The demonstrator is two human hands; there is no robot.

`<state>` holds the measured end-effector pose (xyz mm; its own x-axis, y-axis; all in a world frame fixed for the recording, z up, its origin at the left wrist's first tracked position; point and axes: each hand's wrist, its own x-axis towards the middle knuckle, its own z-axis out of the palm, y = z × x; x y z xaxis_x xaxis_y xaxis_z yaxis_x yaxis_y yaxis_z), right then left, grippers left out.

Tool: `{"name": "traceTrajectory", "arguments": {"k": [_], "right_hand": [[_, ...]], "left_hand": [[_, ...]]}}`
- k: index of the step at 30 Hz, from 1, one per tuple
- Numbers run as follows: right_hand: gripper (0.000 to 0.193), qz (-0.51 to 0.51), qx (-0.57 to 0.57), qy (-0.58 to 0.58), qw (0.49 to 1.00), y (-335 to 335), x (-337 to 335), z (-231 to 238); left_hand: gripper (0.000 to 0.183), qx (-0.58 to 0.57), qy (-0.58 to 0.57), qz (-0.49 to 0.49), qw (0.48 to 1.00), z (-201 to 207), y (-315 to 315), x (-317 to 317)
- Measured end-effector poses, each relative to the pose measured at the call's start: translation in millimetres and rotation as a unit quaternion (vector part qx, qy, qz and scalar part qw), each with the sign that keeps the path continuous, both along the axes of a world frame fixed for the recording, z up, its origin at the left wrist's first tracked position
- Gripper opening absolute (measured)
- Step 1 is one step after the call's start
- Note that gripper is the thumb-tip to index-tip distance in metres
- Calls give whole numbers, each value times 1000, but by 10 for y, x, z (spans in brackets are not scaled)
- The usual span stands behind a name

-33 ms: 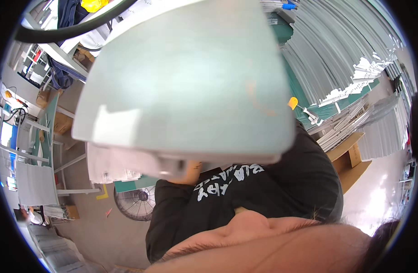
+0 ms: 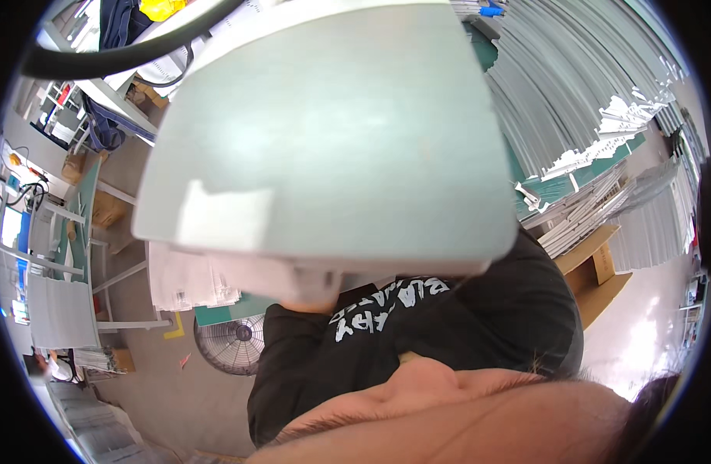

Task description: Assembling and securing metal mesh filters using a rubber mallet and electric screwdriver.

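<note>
A large pale grey-green panel (image 2: 324,139) with rounded lower corners fills the middle of the view, close up, and hides most of what lies beneath it. A white patch shows near its lower left corner. Under its lower edge, the wrist end of my left hand (image 2: 313,306) comes out of a black sleeve. Blur and the panel cover the fingers, so their grip cannot be made out. My right sleeve (image 2: 526,267) runs up behind the panel's lower right corner, and the hand there is out of sight.
Grey sheets (image 2: 564,85) stand in a long row at the upper right. Below them are stacked strips (image 2: 584,213) and an open cardboard box (image 2: 595,282). A floor fan (image 2: 230,344) stands lower left, near white-framed tables (image 2: 123,325). A black cable (image 2: 123,60) arcs across the upper left.
The panel has shifted slightly right and now covers the yellow-handled tool that showed beside its right edge. The sleeves stay nearly where they were.
</note>
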<state>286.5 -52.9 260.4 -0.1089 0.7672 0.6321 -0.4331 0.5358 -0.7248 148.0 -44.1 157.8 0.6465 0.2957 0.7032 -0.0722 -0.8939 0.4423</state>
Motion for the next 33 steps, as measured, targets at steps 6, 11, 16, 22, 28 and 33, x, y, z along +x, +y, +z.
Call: {"name": "traceTrajectory", "arguments": {"k": [6,11,16,22,28,33], "right_hand": [[20,-190,28,45,980,115,294,-282],[11,-193,14,210,958,-369,158,244],[11,-152,27,111,982,-666,-26,460],[15,-74,153,36,985,-612,52,362],[14,-254,-27,69,964,-711,-190,258],[12,-310,-16,72,948,-712,-363,251]], "left_hand": [[25,118,-54,62,990,-405,118,-3],[17,209,-71,63,973,-247,-54,-303],[28,184,27,-73,980,-399,-203,-1202],[6,63,332,-157,928,-2241,-311,-2485],[32,199,193,32,960,-1281,-178,-1933],[42,8,160,200,967,-979,218,-1473]]}}
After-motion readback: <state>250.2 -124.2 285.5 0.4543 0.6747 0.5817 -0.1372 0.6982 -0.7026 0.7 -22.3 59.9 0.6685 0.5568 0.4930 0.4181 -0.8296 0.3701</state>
